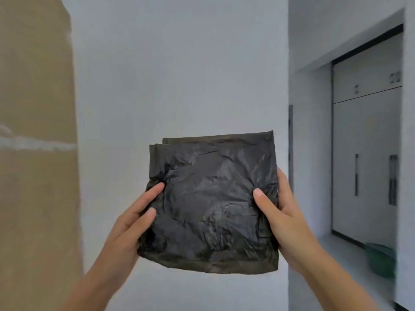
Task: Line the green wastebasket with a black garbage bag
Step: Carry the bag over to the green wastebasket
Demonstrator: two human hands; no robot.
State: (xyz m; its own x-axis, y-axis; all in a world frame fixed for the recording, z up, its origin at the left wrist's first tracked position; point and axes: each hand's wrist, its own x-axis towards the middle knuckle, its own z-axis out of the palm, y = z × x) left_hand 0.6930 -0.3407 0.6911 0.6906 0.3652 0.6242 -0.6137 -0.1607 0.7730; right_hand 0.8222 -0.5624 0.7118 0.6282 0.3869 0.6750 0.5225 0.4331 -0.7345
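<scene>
A folded black garbage bag point(211, 198) is held up in front of a white wall, flat and roughly square, with crinkled plastic and layered folds along its top edge. My left hand point(132, 223) grips its left side, thumb pressed on the front. My right hand point(280, 212) grips its right side the same way, fingers behind the bag. The green wastebasket point(380, 259) stands on the floor at the lower right, past the wall corner, partly cut off by a door frame.
A white wall point(179, 75) fills the middle. A tan panel point(36, 153) runs down the left edge. On the right a recess opens onto white cabinet doors point(366, 164) with long handles, and grey floor point(350, 265) leads toward the wastebasket.
</scene>
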